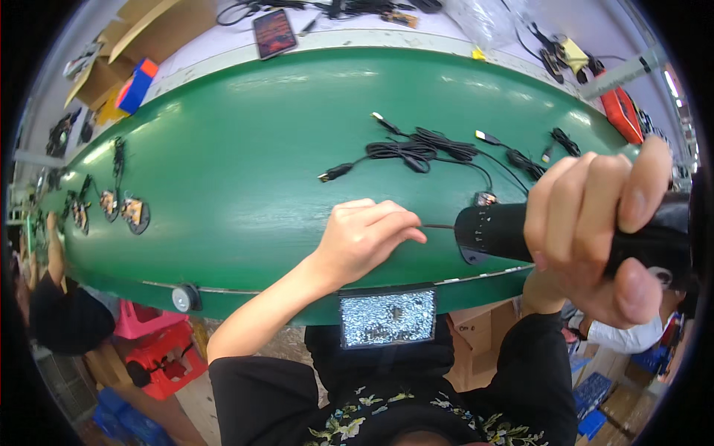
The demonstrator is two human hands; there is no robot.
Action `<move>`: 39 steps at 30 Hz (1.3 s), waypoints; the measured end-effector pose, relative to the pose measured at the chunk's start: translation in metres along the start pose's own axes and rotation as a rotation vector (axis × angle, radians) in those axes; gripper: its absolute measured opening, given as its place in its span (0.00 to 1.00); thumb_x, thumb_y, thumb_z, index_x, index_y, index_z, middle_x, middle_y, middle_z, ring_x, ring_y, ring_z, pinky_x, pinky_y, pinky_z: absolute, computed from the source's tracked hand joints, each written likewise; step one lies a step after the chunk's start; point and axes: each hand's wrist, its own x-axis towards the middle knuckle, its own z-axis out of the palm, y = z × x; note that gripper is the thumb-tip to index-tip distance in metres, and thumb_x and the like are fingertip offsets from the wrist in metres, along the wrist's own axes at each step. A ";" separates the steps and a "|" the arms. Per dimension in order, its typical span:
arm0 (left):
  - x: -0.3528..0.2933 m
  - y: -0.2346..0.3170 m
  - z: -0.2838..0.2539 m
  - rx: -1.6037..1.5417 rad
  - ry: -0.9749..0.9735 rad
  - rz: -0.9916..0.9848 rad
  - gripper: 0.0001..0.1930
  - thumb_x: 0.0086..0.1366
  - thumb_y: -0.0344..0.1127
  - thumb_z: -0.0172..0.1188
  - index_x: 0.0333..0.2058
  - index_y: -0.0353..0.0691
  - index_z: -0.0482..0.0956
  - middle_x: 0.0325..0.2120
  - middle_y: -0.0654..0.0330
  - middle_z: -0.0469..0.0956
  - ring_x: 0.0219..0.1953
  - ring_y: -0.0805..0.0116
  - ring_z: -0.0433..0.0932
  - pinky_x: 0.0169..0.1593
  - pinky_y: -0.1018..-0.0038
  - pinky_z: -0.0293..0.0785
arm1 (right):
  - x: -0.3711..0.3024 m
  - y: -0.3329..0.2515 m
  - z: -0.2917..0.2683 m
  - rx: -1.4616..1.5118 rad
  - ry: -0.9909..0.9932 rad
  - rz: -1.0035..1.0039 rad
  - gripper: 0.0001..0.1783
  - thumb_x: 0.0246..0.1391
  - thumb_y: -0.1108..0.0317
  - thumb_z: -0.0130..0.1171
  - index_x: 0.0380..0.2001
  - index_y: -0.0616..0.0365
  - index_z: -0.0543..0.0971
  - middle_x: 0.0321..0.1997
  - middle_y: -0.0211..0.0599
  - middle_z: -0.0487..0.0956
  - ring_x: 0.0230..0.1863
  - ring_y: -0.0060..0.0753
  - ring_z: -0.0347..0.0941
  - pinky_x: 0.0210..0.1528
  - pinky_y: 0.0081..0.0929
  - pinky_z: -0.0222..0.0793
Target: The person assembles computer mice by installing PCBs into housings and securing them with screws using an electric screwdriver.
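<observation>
Thin shaft [439,226] was pinched by left hand [366,239] | black cylindrical tool [494,229] was gripped by right hand [587,223] | black cables [401,151] were spread over green tabletop [245,178]

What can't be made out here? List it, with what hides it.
Head view:
Thin dark strand: left end, hidden by the left hand.
Black cylindrical tool: middle, behind the right hand.
Small circuit board: lower part, behind that tool.
Co-worker's hand: too small and blurred near the left rim.
</observation>
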 end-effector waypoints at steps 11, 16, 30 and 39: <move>0.000 0.000 0.012 -0.041 0.003 0.008 0.08 0.52 0.34 0.70 0.30 0.42 0.80 0.24 0.67 0.77 0.20 0.66 0.74 0.27 0.72 0.70 | -0.014 0.023 0.011 -0.085 0.144 0.145 0.18 0.48 0.66 0.59 0.37 0.57 0.62 0.16 0.24 0.65 0.11 0.16 0.59 0.16 0.14 0.59; -0.003 -0.001 0.011 -0.063 -0.009 0.015 0.08 0.53 0.35 0.69 0.30 0.42 0.80 0.24 0.66 0.76 0.21 0.65 0.74 0.27 0.72 0.69 | -0.016 0.027 0.002 -0.078 0.077 0.131 0.18 0.49 0.66 0.58 0.37 0.58 0.62 0.17 0.25 0.65 0.12 0.16 0.58 0.17 0.15 0.59; 0.001 0.003 0.003 0.075 -0.079 -0.010 0.15 0.51 0.44 0.71 0.31 0.43 0.80 0.27 0.66 0.77 0.27 0.66 0.75 0.33 0.71 0.70 | -0.017 0.022 0.017 -0.064 0.137 0.322 0.21 0.50 0.66 0.66 0.39 0.56 0.62 0.20 0.30 0.67 0.16 0.22 0.61 0.22 0.22 0.62; -0.019 -0.057 -0.189 1.150 0.025 -0.437 0.30 0.59 0.42 0.66 0.55 0.31 0.69 0.52 0.41 0.72 0.53 0.42 0.72 0.56 0.54 0.71 | -0.011 -0.004 -0.009 -0.069 0.174 0.202 0.18 0.52 0.67 0.57 0.41 0.59 0.62 0.20 0.26 0.64 0.16 0.17 0.58 0.21 0.17 0.59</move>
